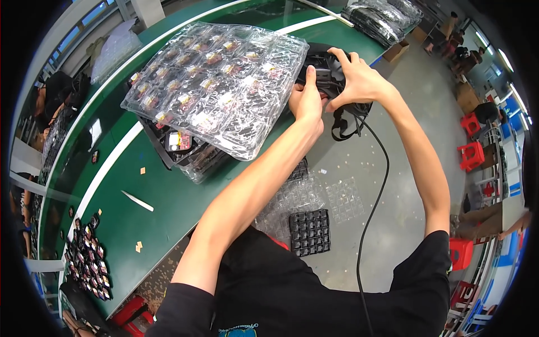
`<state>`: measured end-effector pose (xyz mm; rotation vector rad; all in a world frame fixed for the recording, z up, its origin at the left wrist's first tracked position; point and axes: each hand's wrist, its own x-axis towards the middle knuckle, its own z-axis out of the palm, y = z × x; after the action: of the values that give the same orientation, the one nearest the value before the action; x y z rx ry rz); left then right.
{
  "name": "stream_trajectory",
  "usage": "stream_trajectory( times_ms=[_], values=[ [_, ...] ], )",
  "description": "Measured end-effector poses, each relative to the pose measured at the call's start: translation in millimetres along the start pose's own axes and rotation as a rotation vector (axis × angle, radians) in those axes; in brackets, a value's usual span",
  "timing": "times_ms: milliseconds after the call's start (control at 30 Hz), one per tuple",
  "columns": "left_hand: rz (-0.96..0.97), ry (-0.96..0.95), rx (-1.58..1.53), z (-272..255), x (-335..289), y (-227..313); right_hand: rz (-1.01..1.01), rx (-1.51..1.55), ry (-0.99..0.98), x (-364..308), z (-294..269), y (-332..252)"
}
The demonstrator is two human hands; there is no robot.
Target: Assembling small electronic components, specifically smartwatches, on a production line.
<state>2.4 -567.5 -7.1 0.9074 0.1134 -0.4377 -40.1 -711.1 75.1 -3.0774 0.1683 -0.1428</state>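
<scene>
Both hands are on a black device [324, 74] with a boxy front, a dangling strap [343, 127] and a long black cable [386, 174]. My left hand [307, 100] grips its near left side, thumb up along the front. My right hand [362, 80] wraps its right side with fingers over the top. The device is held at the right edge of the green table [179, 224]. Just left of it lies a clear plastic tray [224, 126] of small items, on top of stacked trays [196, 160]. The far side of the device is hidden.
Small dark parts [87, 261] crowd the table's near left end, and a white pointed strip [137, 200] lies mid-table. Bagged trays [384, 19] sit at the far end. A black tray [310, 231] rests on the floor beside clear ones; red stools [470, 154] stand at right.
</scene>
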Motion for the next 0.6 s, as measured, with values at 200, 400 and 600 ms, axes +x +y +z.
stream_trajectory(
  times_ms=[200, 400, 600],
  values=[
    [-0.060, -0.029, 0.069, 2.5, 3.8, 2.5, 0.014, -0.067, 0.226, 11.1, 21.4, 4.7],
    [-0.065, -0.035, 0.080, -11.4, -1.5, -1.4, -0.010, -0.229, 0.177, 10.8, 26.8, 2.3],
    [-0.054, -0.279, 0.149, -46.1, -26.7, 21.0, 0.059, -0.111, 0.192, 23.6, 16.7, -6.9]
  ],
)
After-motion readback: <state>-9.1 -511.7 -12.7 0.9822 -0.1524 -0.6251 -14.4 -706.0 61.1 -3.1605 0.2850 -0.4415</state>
